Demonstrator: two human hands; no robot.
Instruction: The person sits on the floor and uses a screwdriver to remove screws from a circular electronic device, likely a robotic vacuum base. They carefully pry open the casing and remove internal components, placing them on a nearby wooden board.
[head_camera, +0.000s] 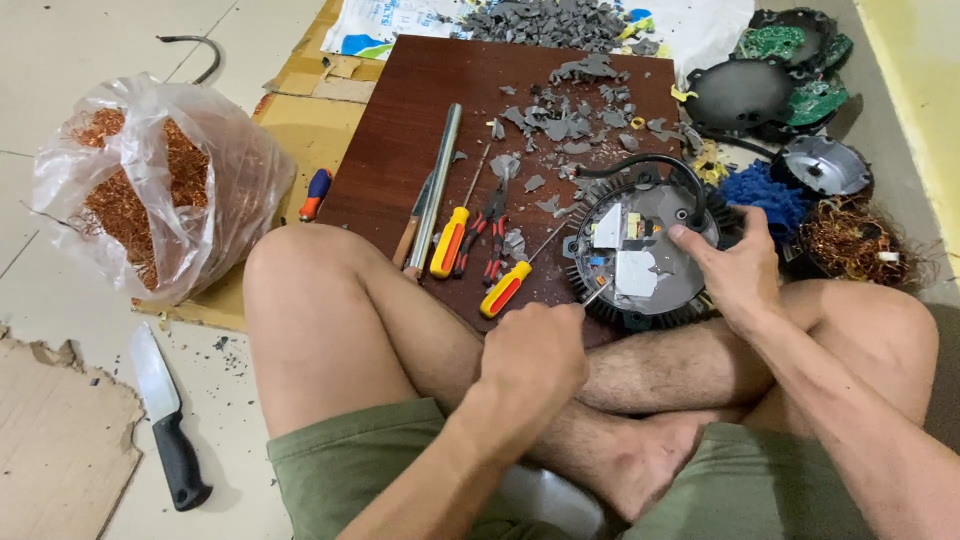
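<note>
On the near edge of the dark wooden board (400, 150), right against the person's crossed legs, sits the round finned lamp housing (645, 250), opened up. Right hand (735, 270) grasps its rim, thumb pressed on the grey inner plate. Left hand (530, 355) is clenched around a thin metal tool (598, 292) (handle hidden, so can't tell what kind) poking at the innards. I'd keep the tip low and lever in short moves so it doesn't skate toward that thumb. Room's tight: two yellow screwdrivers (450, 240) and red pliers (490, 225) lie just left, grey chips (570, 110) behind, copper wire bag (150, 190) well off left.
</note>
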